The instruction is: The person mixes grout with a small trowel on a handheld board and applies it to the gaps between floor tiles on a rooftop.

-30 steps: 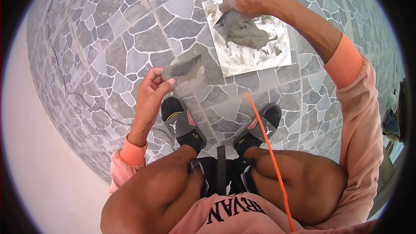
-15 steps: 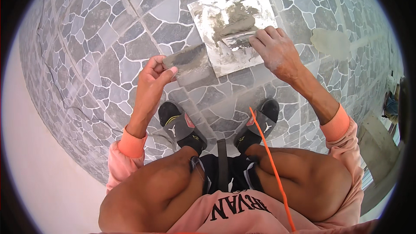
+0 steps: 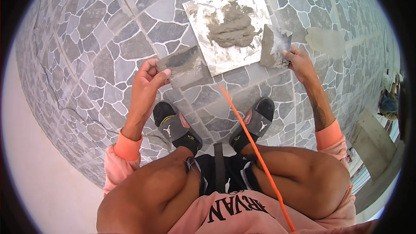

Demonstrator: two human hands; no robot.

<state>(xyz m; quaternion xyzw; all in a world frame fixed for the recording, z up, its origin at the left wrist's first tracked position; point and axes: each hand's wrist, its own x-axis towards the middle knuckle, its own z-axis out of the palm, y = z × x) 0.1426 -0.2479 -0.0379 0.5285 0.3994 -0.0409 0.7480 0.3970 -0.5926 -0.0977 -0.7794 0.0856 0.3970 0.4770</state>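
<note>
My left hand [image 3: 147,78] pinches the left end of a flat rectangular scraper [image 3: 187,68], its face smeared with grey mortar. Between thumb and fingers of my right hand [image 3: 302,64] is a second flat scraper [image 3: 276,47], coated with mortar on its left part. This one is tilted at the right edge of a white square board [image 3: 232,62]. A mound of wet grey mortar [image 3: 234,28] sits in the board's middle, with thin smears around it. The left scraper is close to the board's lower left side.
Grey stone-pattern tiles [image 3: 95,67] with pale joints surround the board. A pale damp-looking patch [image 3: 325,42] lies to the right. My sandalled feet [image 3: 173,123] stand below the board. An orange cord [image 3: 255,143] hangs in front of me. A dark cable [image 3: 93,120] runs along the left.
My right hand has drawn its scraper off the mortar to the board's right side and turned its broad face into view. The mortar now sits in a rounder mound. My left hand has barely shifted.
</note>
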